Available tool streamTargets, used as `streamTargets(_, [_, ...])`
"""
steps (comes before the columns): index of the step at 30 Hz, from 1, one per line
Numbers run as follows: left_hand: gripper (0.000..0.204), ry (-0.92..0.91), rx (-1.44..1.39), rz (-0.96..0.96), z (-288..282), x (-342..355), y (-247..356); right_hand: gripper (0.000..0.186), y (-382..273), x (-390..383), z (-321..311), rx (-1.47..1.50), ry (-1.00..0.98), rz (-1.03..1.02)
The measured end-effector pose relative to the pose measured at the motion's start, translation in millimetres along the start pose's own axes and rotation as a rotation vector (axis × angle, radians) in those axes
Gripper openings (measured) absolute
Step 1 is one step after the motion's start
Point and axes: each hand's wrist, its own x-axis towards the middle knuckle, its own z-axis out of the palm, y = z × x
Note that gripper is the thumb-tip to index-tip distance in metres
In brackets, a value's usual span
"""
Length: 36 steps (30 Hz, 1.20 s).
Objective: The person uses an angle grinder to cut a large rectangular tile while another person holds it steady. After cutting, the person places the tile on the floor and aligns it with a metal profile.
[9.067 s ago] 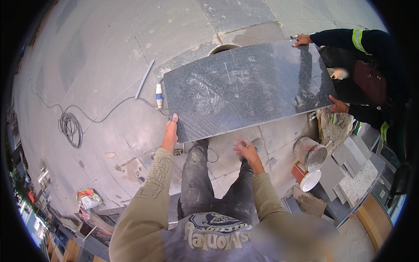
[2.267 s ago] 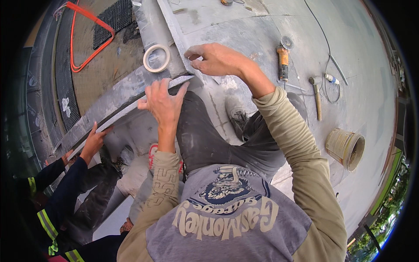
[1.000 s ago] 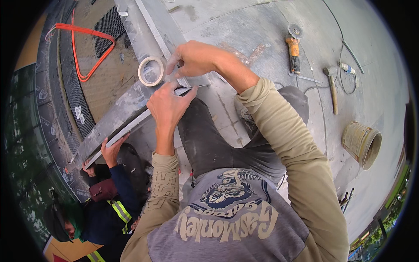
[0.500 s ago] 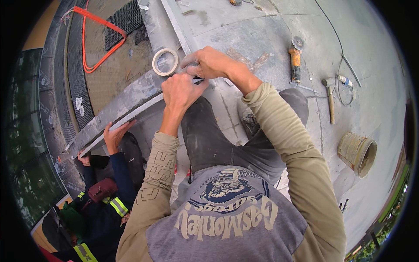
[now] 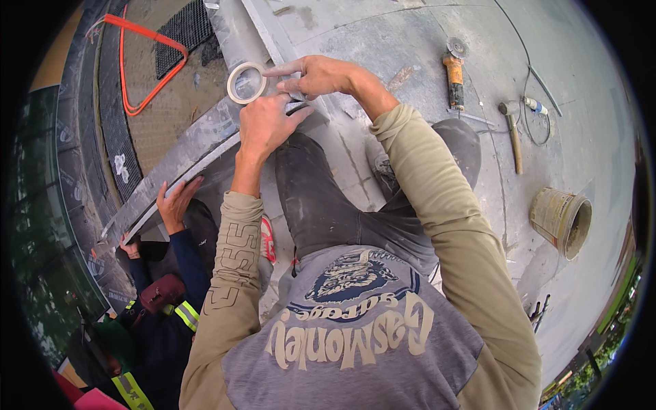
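Observation:
A long grey stone slab [image 5: 195, 140] with a pale front edge runs from the lower left to its corner before me. My left hand [image 5: 263, 124] is closed over the edge near this corner, thumb stuck out to the right, fingertips partly hidden. A roll of pale tape [image 5: 231, 83] lies flat on the slab just beyond that hand. From the right comes my right hand [image 5: 320, 75], its index finger stretched out to the roll's rim and its other fingers loosely bent. Further left, a co-worker's hand [image 5: 176, 203] and other hand [image 5: 130, 247] support the same slab from below.
An orange angle grinder [image 5: 454, 82], a mallet [image 5: 512, 137] and a dirty bucket [image 5: 562, 222] stand or lie on the paved floor at right. Cables trail beyond them. An orange strap loop [image 5: 157, 41] and a black grid mat [image 5: 181, 41] lie at far left.
My right hand has moved left and its index finger has straightened out to the tape roll. The left hand stays at the slab's edge. The whole view has shifted slightly.

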Motion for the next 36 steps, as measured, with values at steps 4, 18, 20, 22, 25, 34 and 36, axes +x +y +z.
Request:
streamTargets(4, [0.035, -0.035, -0.116, 0.08, -2.7, -3.9, -25.1, 0.056, 7.8, -3.7, 0.1, -0.187, 0.033, -0.156])
streamTargets(18, [0.055, -0.008, 0.015, -0.334, -30.2, -54.4, -55.7, 0.069, -5.0, -25.0, -6.4, -0.413, -0.025, -0.26])
streamTargets(20, [0.055, 0.044, -0.002, -0.311, -28.2, -58.5, -57.5, 0.066, -0.9, -31.8, -0.8, -0.374, 0.021, -0.289])
streamTargets(22, [0.056, 0.092, -0.027, -0.279, -24.1, -61.6, -62.2, 0.065, -3.8, -34.3, 3.2, -0.34, 0.019, -0.215])
streamTargets(25, [0.056, 0.146, -0.062, -0.228, -18.8, -62.3, -69.0, 0.061, -5.2, -36.6, 2.0, -0.275, -0.032, -0.177])
streamTargets(34, [0.052, 0.228, -0.016, -0.086, -8.8, -68.8, -66.9, 0.059, -9.3, -39.1, 40.4, 0.069, 0.269, 0.015])
streamTargets(36, [0.054, 0.203, -0.008, -0.079, -10.6, -65.9, -70.6, 0.056, -7.3, -38.2, 41.2, 0.056, 0.246, 0.04])
